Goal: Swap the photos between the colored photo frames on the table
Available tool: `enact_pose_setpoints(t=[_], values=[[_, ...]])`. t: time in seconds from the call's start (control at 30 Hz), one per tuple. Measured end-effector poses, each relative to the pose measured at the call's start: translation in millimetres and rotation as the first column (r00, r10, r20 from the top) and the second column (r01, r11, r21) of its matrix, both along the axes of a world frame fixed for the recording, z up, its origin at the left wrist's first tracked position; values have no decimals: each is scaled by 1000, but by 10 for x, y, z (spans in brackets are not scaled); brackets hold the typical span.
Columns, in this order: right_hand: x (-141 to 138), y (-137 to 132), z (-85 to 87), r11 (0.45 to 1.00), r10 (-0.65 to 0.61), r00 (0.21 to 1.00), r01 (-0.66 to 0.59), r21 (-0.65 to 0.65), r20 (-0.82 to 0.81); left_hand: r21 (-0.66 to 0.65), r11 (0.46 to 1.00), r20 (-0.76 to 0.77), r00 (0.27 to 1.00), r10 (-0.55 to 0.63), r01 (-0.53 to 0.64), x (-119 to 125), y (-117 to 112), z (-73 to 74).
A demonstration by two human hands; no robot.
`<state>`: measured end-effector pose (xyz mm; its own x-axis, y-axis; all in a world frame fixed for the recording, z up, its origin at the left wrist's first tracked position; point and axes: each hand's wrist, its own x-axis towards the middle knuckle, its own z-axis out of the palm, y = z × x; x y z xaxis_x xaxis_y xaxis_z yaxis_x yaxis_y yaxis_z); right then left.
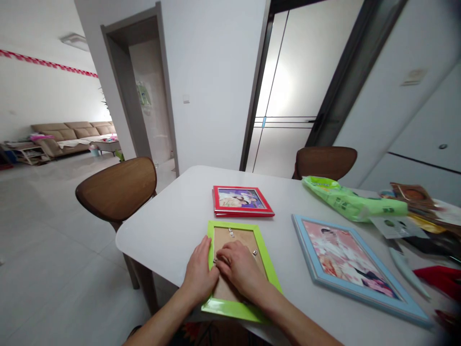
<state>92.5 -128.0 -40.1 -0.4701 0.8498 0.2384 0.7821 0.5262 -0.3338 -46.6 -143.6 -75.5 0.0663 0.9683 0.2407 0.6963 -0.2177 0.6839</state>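
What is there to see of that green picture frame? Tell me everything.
The lime-green frame is rectangular and glossy, its material uncertain. It lies back up on the white table, near the edge, showing a brown, fibreboard-like backing with small metal fittings near its edges. The left hand rests along its left side; the right hand lies over the backing, fingers by the left fitting. Its front is hidden.

Gap right of green frame [264, 252]; blue frame [351, 266] beyond.
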Motion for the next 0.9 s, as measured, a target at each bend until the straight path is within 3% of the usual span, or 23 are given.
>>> enact_pose_setpoints(t=[0.27, 0.4, 0.57, 0.77, 0.9], values=[[-132, 97, -25, 997, -82, 996, 82, 11, 21, 28, 1000, 0, 1000, -8, 8, 11, -9, -42], [98, 39, 66, 989, 89, 990, -101, -111, -111, 32, 999, 5, 1000, -12, 12, 4, -12, -53], [464, -195, 202, 914, 293, 950, -312, -260, -109, 49, 999, 40, 999, 0, -2, 12, -17, -58], [467, -314, 169, 917, 275, 956, -292, -273, -99, 49, 999, 18, 1000, 8, -9, 19, -14, -47], [431, -215, 134, 936, 230, 960, -263, -234, -159, 31, 999, 56, 998, 7, -9, 20, -18, -37]])
